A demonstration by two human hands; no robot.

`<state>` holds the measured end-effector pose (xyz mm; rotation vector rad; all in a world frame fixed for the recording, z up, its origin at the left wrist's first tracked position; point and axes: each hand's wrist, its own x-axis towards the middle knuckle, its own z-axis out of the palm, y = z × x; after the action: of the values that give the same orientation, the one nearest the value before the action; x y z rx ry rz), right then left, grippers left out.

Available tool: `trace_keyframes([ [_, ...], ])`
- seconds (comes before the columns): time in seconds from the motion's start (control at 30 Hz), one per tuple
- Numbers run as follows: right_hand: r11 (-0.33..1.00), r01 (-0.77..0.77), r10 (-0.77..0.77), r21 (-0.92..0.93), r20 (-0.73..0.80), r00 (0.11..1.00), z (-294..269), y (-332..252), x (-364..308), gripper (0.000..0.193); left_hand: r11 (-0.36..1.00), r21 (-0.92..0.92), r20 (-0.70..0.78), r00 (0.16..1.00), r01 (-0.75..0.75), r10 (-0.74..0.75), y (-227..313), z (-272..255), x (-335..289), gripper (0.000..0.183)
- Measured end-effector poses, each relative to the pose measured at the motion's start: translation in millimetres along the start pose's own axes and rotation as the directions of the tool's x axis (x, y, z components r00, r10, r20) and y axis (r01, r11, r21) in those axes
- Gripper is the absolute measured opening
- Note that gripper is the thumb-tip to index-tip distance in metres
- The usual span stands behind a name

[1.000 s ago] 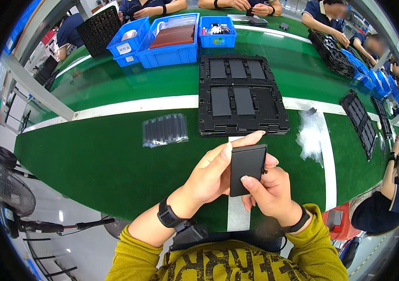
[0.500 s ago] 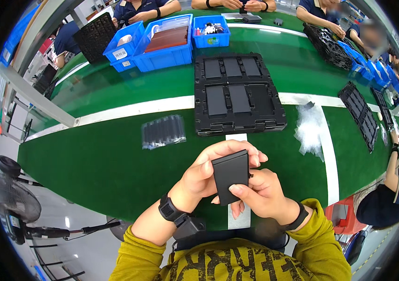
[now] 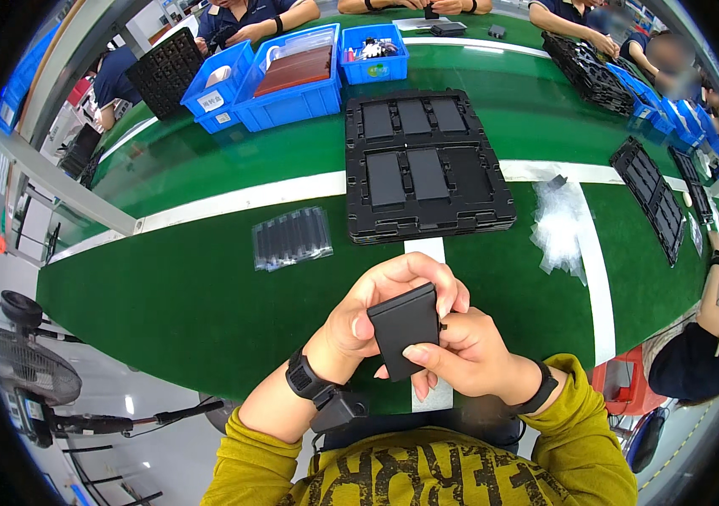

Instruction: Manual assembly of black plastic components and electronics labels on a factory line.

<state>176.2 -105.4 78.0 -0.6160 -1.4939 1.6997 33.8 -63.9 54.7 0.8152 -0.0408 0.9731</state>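
Note:
A flat black rectangular block [image 3: 404, 327], which looks like a battery pack, is held tilted between my two hands above the near edge of the table. My left hand [image 3: 358, 305] wraps its left side and far end, thumb along the edge. My right hand [image 3: 469, 350] grips the near right corner, its thumb pressed on the broad face. A tiny dark tab [image 3: 444, 327] sticks out at the block's right edge by my right fingers. Beyond my hands lies a black moulded tray [image 3: 414, 218], stacked on others, with similar dark flat pieces [image 3: 386, 179] in its pockets.
Clear film strips with dark bands [image 3: 292, 239] lie left of the tray. A pile of clear film pieces [image 3: 558, 228] lies to its right. Blue bins [image 3: 292, 114] stand at the far left. Another black tray [image 3: 648, 202] lies far right. Co-workers sit around the green table [image 3: 165, 312].
Both hands have shifted slightly left and nearer with the block, which is now tilted a little more. The grip looks about the same.

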Motion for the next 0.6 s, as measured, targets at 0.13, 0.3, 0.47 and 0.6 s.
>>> trace_keyframes([
  [0.13, 0.999, -0.014, 0.014, -0.046, -0.002, 1.0, 0.0, 0.3, -0.3, 0.016, 1.0, 0.019, 0.0, 1.0, -0.015, 0.015, -0.6, 0.5, 0.3, 0.07],
  [0.3, 0.998, 0.009, -0.01, -0.06, -0.014, 1.0, 1.3, -0.7, 0.8, 0.016, 0.999, 0.036, -0.014, 0.999, -0.03, 0.031, -0.8, 1.7, 0.2, 0.068],
  [0.47, 0.998, 0.007, -0.008, -0.063, -0.02, 1.0, 2.0, -1.3, 1.5, 0.016, 0.996, 0.089, -0.025, 0.999, -0.019, 0.021, -0.2, 0.0, -1.0, 0.071],
  [0.6, 0.999, -0.008, 0.006, -0.041, -0.051, 0.999, 4.0, 0.2, 1.1, 0.016, 0.993, 0.115, -0.038, 0.999, -0.006, 0.011, -0.5, -0.4, -0.8, 0.075],
])
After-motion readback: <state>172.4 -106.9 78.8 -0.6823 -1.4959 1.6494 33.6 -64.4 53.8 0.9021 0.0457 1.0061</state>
